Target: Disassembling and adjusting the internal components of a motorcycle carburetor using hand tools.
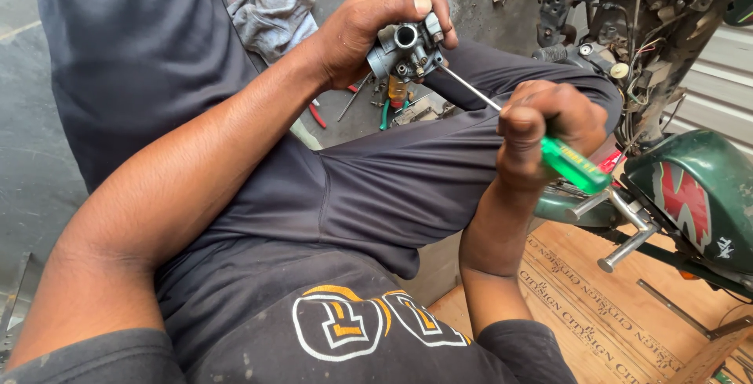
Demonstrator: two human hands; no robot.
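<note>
Carburetor (405, 48) gripped in our left hand (369, 27), braced above the knee; our right hand (541, 121) fists the green-handled screwdriver (576, 164), tip at its body.

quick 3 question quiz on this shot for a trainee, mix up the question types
1. True or false: the left hand holds the small metal engine part.
2. Which hand grips the green-handled screwdriver?
3. Where does the screwdriver's tip sit? A) against the metal engine part B) on the grey rag C) on the green tank

Key
1. True: its fingers wrap the part above the knee.
2. The right hand.
3. A: the thin shaft runs from the handle up to the part.
</note>
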